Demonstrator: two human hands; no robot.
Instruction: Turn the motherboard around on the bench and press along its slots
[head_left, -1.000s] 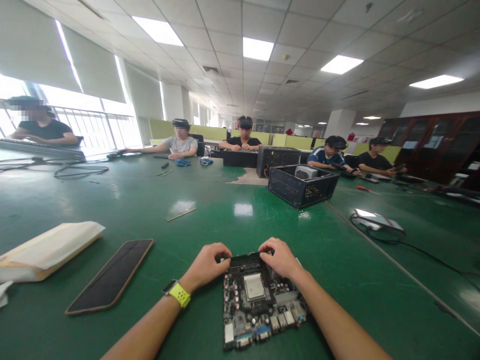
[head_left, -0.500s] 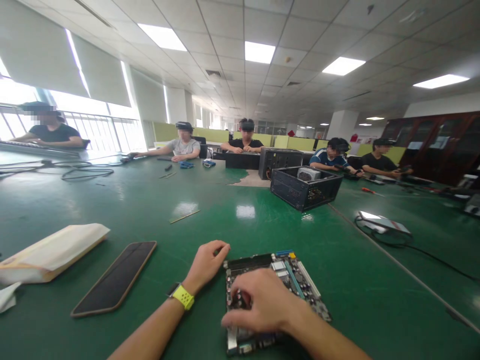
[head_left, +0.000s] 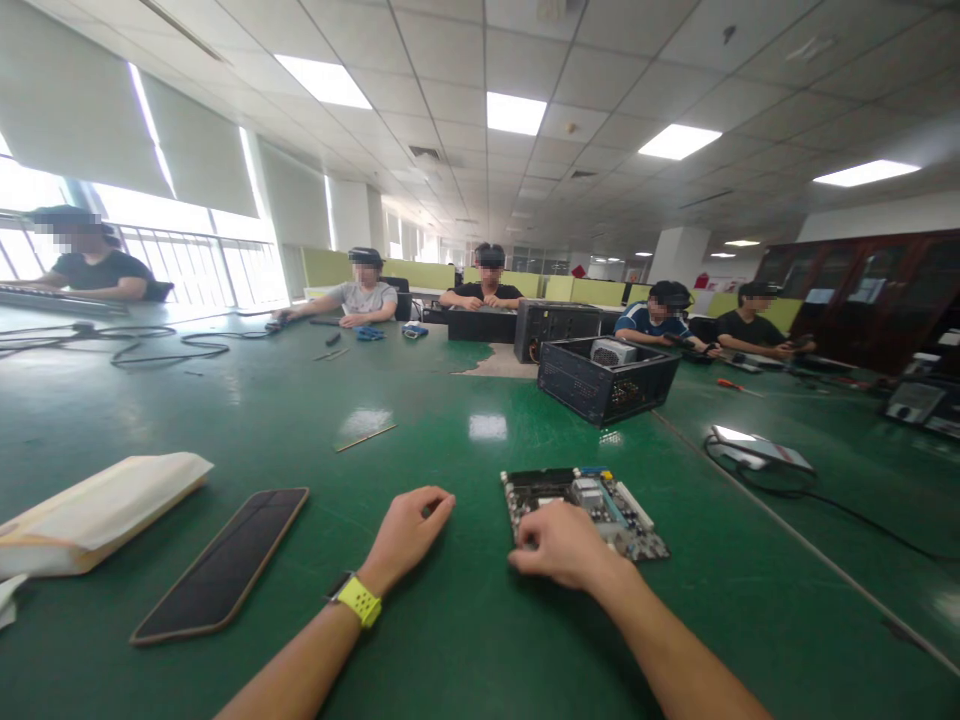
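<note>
A computer motherboard (head_left: 630,520) lies on the green table in front of me, its far edge lined with dark slots and a pale heatsink. My right hand (head_left: 562,545) is over its near left part, fingers curled down around the near left edge; the palm hides that corner and the exact grip. To the left, apart from the board, my left hand (head_left: 412,525) rests on the tabletop. Its fingers are curled in with thumb and forefinger close together, and I see nothing in them. A yellow-green watch strap (head_left: 360,600) circles the left wrist.
A smartphone (head_left: 225,560) and a paper-wrapped packet (head_left: 105,505) lie at the left. Beyond the board stands an open computer case (head_left: 600,385). A cabled device (head_left: 761,450) lies right. Several people sit around the table's far side.
The motherboard has shifted away from me and to the right, with my right hand moving along with it. My left hand has stayed about where it was.
</note>
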